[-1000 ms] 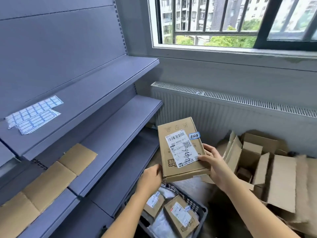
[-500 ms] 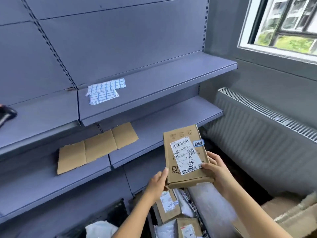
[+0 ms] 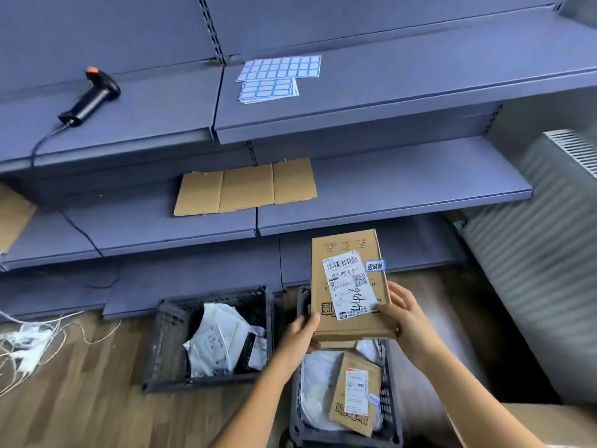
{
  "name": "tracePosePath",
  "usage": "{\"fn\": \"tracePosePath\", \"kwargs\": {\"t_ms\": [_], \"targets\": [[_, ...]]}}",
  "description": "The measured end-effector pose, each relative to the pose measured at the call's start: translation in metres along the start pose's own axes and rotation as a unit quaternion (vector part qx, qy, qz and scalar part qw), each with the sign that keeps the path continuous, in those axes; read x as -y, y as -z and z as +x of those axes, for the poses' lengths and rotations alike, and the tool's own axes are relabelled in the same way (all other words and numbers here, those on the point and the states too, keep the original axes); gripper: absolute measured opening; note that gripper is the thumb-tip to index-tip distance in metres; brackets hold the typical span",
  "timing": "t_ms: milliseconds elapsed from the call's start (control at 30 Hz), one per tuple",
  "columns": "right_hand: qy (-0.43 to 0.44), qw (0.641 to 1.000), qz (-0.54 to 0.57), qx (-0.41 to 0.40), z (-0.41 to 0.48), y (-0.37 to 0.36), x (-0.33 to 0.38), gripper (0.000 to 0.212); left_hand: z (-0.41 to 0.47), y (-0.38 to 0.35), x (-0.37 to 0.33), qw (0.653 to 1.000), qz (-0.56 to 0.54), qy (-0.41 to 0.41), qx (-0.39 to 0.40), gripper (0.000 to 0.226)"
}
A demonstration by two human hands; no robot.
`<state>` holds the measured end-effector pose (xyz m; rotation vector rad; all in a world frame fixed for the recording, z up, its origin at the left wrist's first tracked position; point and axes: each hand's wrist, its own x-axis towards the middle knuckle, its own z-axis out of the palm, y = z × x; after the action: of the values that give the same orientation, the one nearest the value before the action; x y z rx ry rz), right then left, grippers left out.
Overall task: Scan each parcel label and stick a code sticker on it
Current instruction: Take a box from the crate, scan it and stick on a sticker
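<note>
- A flat cardboard parcel (image 3: 350, 286) is being held up in both hands, above the right-hand crate (image 3: 392, 412) and in front of the lowest shelf.
- The left hand (image 3: 298, 333) is being wrapped around the parcel's lower left corner, thumb on the top face.
- The right hand (image 3: 402, 313) is being closed on the lower right edge, fingertips touching the white shipping label (image 3: 350, 284).
- A small blue-edged sticker (image 3: 375, 265) is being shown stuck just beside the label's upper right corner.
- Handwritten marks are being shown across the label's lower part.
- A black scanner (image 3: 90, 97) is being left lying on the upper shelf (image 3: 420, 79), cable trailing off the left edge.
- Sticker sheets (image 3: 274, 77) are lying on the same shelf, well apart from the scanner.
- A flattened strip of cardboard (image 3: 245, 187) is lying on the middle shelf.
- Another brown parcel (image 3: 355, 394) and white mailers are being kept in the right-hand crate.
- White bags are being kept in the left-hand crate (image 3: 168, 334).
</note>
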<state>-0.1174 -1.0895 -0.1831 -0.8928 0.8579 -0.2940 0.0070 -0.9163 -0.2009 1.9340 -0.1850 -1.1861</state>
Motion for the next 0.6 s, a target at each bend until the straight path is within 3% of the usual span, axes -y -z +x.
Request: {"fn": "tracePosePath", "kwargs": {"t_ms": [67,167,267,500,600], "targets": [[-0.023,0.999,-0.048,-0.010,0.005,0.001,-0.016,0.040,0.006,0.005,0.019,1.000,-0.009,0.017,-0.006,0.038],[-0.016,0.989,-0.127,-0.076,0.022,0.008,-0.045,0.032,0.023,0.009,0.045,0.999,-0.009,0.031,-0.028,0.030],[-0.012,0.979,-0.131,-0.154,0.035,0.012,-0.072,0.010,0.047,0.009,0.072,0.997,-0.016,0.063,-0.035,0.023],[-0.102,0.969,-0.148,-0.168,0.062,0.045,-0.177,0.033,0.106,-0.019,0.168,0.992,0.006,0.123,0.001,0.012],[-0.134,0.962,-0.164,-0.174,0.074,0.063,-0.226,0.039,0.136,-0.035,0.217,0.988,0.013,0.156,0.010,0.038]]}}
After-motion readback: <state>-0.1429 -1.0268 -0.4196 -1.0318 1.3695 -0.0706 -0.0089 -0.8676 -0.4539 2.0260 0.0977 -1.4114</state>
